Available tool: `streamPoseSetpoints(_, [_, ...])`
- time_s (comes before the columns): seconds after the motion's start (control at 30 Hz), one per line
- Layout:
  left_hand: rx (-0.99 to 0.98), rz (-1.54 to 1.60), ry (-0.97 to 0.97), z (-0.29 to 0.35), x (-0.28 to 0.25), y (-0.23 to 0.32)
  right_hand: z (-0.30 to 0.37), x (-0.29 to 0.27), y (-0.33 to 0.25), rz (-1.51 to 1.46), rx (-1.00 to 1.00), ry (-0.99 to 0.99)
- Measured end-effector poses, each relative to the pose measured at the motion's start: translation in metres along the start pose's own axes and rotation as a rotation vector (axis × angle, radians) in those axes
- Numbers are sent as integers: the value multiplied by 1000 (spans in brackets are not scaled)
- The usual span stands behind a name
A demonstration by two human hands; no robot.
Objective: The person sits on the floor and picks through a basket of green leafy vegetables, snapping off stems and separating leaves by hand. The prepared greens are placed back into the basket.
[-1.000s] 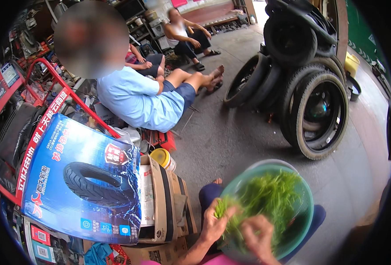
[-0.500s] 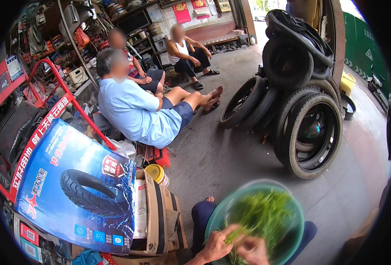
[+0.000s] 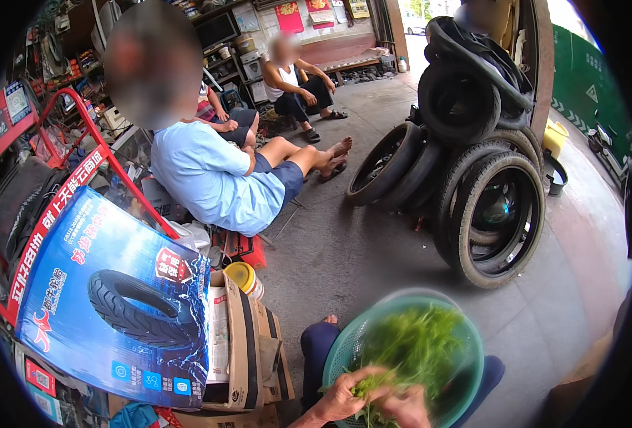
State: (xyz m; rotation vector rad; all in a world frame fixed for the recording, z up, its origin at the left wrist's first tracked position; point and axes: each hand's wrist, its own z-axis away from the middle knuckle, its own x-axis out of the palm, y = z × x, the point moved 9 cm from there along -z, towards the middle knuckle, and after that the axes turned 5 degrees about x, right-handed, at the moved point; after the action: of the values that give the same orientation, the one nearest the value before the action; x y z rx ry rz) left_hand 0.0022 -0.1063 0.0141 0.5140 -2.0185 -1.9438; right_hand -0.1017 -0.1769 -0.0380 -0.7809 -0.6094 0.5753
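A green plastic basket rests on my lap between my knees. A heap of leafy greens with thin stems fills much of it. Over the basket's near side, my left hand is closed, pinching some of the stems between thumb and fingers. Right beside it, my right hand is slightly blurred, its fingers curled in on the same greens. Leaves and stems partly hide the fingertips of both hands.
On my left stand an open cardboard box and a blue tyre poster. A lidded yellow bucket sits behind the box. Stacked tyres stand ahead right. A person in a light-blue shirt sits ahead left, with two others beyond.
The whole view has shifted slightly left. Both hands remain together at the stems, with a small change in the fingers. The nearest seated person's head has turned or moved a little.
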Motion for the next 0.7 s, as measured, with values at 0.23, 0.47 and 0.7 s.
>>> streamPoseSetpoints(0.23, [318,105,28,6,9,28,5,-22,-11,-215,-165,163])
streamPoseSetpoints(0.47, [147,839,135,20,-7,17,5,-11,1,-463,-176,-47])
streamPoseSetpoints(0.7, [83,616,131,19,-27,29,14,-38,-19,-501,-174,62])
